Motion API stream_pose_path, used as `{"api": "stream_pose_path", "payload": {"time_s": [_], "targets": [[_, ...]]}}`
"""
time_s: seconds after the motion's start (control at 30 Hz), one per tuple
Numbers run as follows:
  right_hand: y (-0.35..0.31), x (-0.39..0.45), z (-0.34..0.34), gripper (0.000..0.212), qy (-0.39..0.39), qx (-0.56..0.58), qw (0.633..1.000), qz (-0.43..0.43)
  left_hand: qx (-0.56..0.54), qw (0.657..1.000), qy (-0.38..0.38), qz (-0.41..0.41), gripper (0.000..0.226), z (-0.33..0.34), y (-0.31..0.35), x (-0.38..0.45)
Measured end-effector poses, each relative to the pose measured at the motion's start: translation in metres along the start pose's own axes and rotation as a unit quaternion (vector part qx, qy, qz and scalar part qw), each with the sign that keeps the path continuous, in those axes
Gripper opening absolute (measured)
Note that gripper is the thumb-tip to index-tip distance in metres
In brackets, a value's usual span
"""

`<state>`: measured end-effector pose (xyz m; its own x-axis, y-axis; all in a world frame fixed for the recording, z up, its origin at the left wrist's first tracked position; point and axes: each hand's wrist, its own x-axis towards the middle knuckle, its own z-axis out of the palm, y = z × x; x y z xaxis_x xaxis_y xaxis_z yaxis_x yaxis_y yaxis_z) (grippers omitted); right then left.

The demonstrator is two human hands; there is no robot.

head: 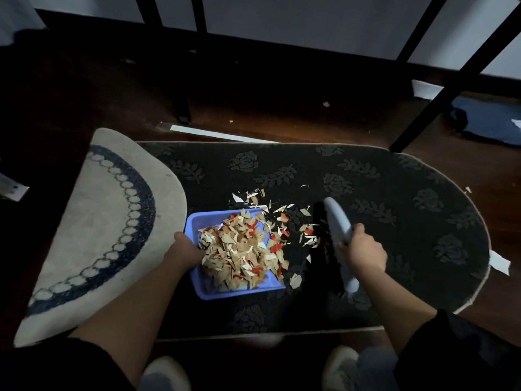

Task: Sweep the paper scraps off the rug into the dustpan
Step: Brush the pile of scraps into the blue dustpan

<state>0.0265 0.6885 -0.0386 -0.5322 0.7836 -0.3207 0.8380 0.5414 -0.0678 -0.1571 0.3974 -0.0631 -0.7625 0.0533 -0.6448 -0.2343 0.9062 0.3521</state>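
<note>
Most paper scraps (pixel 239 252) already heap in the one blue dustpan (pixel 197 221) on the dark rug (pixel 394 193), with a loose scatter just right of its open edge. The left hand (pixel 183 252) grips the pan's left wall, fingers hidden; the right hand (pixel 363 249) curls round one brush (pixel 337 224) — short leftward strokes, pan lip pressed flat, would best gather the rest

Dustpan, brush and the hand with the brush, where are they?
dustpan (pixel 194 221): head view, bare back corner.
brush (pixel 337 221): head view, pale back.
right hand (pixel 365 252): head view, its back.
</note>
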Motion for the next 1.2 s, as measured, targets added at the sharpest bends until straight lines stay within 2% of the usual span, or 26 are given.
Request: {"api": "stream_pose_path", "payload": {"time_s": [0.2,0.37,0.43,0.53,0.63,0.73,0.87,1.03,1.2], "targets": [[-0.038,-0.025,0.011,0.038,-0.041,-0.054,0.988,-0.139,0.002,1.000,0.000,-0.002,0.079,0.001,0.003,-0.003],[-0.045,-0.032,-0.002,0.035,-0.006,-0.014,0.988,-0.155,0.006,1.000,-0.005,-0.003,0.079,0.000,0.005,-0.005],[-0.036,-0.027,-0.011,0.035,0.020,-0.011,0.991,-0.132,0.005,1.000,-0.003,-0.006,0.077,0.000,0.005,-0.006],[-0.008,-0.011,-0.017,0.034,0.041,0.004,0.998,-0.048,0.001,1.000,0.003,-0.004,0.073,0.001,0.006,-0.007],[0.022,0.000,-0.013,0.034,0.039,0.006,0.999,0.031,-0.001,1.000,0.003,-0.008,0.075,0.002,0.006,-0.006],[0.029,0.000,-0.004,0.034,0.023,0.026,0.998,0.059,-0.001,1.000,0.001,-0.013,0.078,0.002,0.006,-0.006],[-0.003,-0.009,0.000,0.038,-0.008,-0.027,0.999,-0.042,-0.001,1.000,-0.002,-0.017,0.079,0.001,0.006,-0.005],[-0.038,-0.030,0.006,0.036,-0.034,-0.051,0.983,-0.175,-0.005,1.000,-0.003,-0.018,0.078,0.001,0.006,-0.005],[-0.047,-0.039,-0.005,0.041,-0.006,-0.033,0.977,-0.209,-0.013,1.000,-0.004,-0.019,0.081,0.001,0.006,-0.005]]}}
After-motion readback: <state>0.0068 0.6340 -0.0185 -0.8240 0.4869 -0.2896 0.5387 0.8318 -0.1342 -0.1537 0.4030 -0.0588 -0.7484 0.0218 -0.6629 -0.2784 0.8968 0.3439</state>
